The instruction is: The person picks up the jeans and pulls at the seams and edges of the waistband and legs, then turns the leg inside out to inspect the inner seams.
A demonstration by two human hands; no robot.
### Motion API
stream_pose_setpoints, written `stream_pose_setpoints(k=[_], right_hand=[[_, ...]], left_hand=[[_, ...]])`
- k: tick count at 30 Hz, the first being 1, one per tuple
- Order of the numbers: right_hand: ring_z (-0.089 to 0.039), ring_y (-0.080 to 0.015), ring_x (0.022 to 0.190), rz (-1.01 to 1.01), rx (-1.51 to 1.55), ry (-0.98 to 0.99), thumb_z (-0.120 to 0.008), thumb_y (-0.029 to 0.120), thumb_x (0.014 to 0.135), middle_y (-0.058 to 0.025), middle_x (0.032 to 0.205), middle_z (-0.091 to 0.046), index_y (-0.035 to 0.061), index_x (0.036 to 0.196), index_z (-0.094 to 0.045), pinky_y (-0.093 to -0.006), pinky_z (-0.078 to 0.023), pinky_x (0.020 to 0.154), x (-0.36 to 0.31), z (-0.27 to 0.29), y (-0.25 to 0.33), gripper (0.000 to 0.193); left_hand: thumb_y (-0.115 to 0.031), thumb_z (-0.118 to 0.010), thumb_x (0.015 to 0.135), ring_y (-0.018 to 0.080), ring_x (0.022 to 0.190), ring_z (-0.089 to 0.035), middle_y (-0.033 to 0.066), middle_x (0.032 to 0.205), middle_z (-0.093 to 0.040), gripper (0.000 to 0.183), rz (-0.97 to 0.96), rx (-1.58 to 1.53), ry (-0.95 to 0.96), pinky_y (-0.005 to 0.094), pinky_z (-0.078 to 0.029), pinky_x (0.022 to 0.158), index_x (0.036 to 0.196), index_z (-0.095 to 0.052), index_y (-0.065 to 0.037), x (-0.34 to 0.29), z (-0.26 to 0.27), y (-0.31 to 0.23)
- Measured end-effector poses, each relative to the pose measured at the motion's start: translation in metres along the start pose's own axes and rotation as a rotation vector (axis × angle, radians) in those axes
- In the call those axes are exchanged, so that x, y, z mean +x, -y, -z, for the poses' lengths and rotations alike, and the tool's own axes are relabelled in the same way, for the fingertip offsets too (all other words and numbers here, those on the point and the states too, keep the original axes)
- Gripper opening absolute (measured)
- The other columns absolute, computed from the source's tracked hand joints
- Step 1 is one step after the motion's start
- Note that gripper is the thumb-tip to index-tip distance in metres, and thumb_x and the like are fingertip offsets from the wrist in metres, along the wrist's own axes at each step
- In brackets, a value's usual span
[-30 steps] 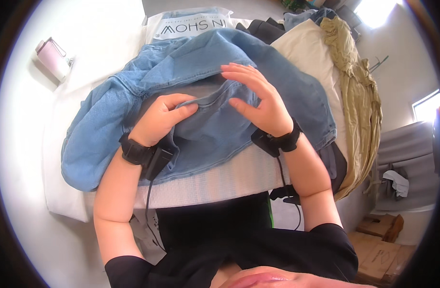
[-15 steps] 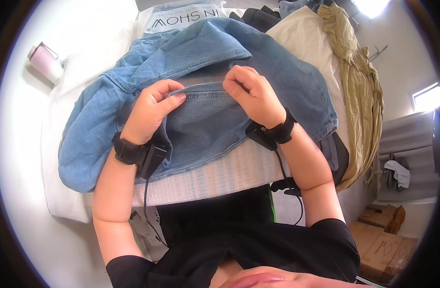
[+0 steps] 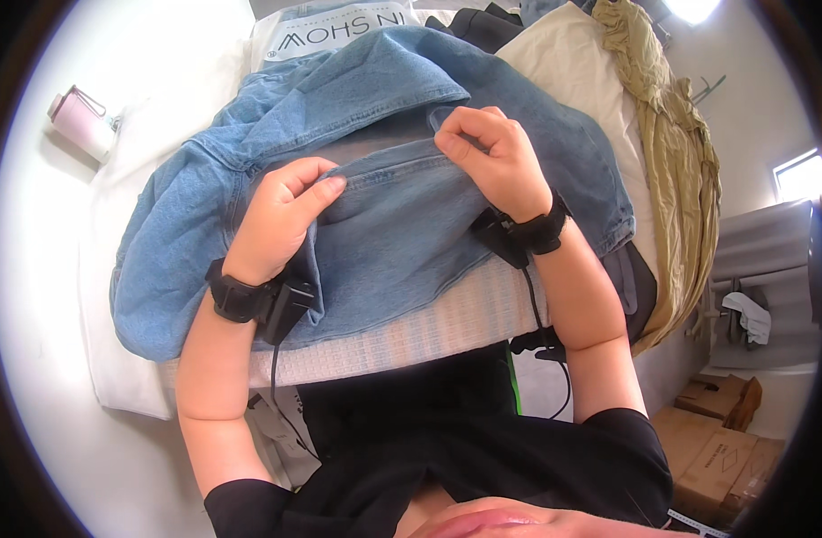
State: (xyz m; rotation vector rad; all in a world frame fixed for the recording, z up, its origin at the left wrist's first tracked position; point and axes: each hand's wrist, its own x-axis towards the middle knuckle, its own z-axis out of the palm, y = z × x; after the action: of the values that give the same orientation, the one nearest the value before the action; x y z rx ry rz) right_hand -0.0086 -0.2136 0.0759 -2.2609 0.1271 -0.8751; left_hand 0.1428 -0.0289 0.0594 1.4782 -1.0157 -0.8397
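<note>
Person's left hand [image 3: 281, 215] pinches a stitched edge of the blue denim garment [image 3: 389, 229] between thumb and forefinger. Right hand [image 3: 501, 166] pinches the same edge farther right, thumb against curled forefinger; a strip of denim runs nearly straight between the two pinches. Garment lies spread under and around the fingers, one flap just beyond them, a bunched part to their left. Striped cover [image 3: 411, 336] on the near side of the fingers. Beyond them, a white plastic bag [image 3: 281, 36]; well right, khaki cloth [image 3: 680, 188]; far left, a pink bottle [image 3: 79, 125]
</note>
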Motion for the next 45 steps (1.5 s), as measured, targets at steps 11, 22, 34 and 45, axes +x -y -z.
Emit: stream_pose_setpoints(k=[11, 22, 34, 45], right_hand=[[-0.051, -0.0208, 0.049, 0.066, -0.077, -0.012, -0.067, 0.014, 0.070, -0.0097, 0.056, -0.054, 0.0011, 0.067, -0.056, -0.0269, -0.040, 0.051, -0.001, -0.004, 0.003, 0.016], [-0.056, -0.0165, 0.075, -0.034, -0.091, 0.089, -0.067, 0.012, 0.070, -0.0060, 0.078, -0.060, 0.0035, 0.079, -0.062, -0.0253, -0.043, 0.067, -0.002, 0.002, 0.004, 0.013], [-0.058, -0.0189, 0.074, -0.022, 0.093, -0.103, -0.061, 0.005, 0.074, -0.0081, 0.078, -0.061, 0.0006, 0.077, -0.061, -0.0270, -0.045, 0.067, -0.004, 0.000, 0.021, 0.006], [-0.056, -0.0248, 0.078, 0.072, -0.181, 0.039, -0.067, 0.015, 0.070, -0.0087, 0.086, -0.060, 0.0030, 0.091, -0.059, -0.0287, -0.044, 0.066, -0.017, -0.018, 0.029, 0.026]], left_hand=[[-0.013, -0.044, 0.090, 0.0028, 0.084, -0.044, -0.0033, 0.088, -0.051, 0.024, 0.013, -0.214, 0.030, 0.0175, -0.035, 0.077, 0.110, -0.047, 0.000, -0.002, -0.005, 0.002], [-0.012, -0.041, 0.090, 0.0023, 0.079, -0.043, -0.0034, 0.085, -0.050, 0.017, -0.007, -0.166, -0.015, 0.0168, -0.035, 0.074, 0.101, -0.050, -0.002, -0.002, -0.009, 0.002], [-0.013, -0.043, 0.089, 0.0017, 0.080, -0.043, -0.0042, 0.085, -0.051, 0.015, -0.002, -0.187, 0.024, 0.0170, -0.035, 0.074, 0.097, -0.051, -0.003, 0.000, -0.004, 0.008], [-0.014, -0.050, 0.087, 0.0017, 0.081, -0.044, -0.0049, 0.086, -0.052, 0.013, 0.029, -0.097, 0.099, 0.0166, -0.035, 0.074, 0.094, -0.054, -0.004, -0.003, -0.003, 0.002]])
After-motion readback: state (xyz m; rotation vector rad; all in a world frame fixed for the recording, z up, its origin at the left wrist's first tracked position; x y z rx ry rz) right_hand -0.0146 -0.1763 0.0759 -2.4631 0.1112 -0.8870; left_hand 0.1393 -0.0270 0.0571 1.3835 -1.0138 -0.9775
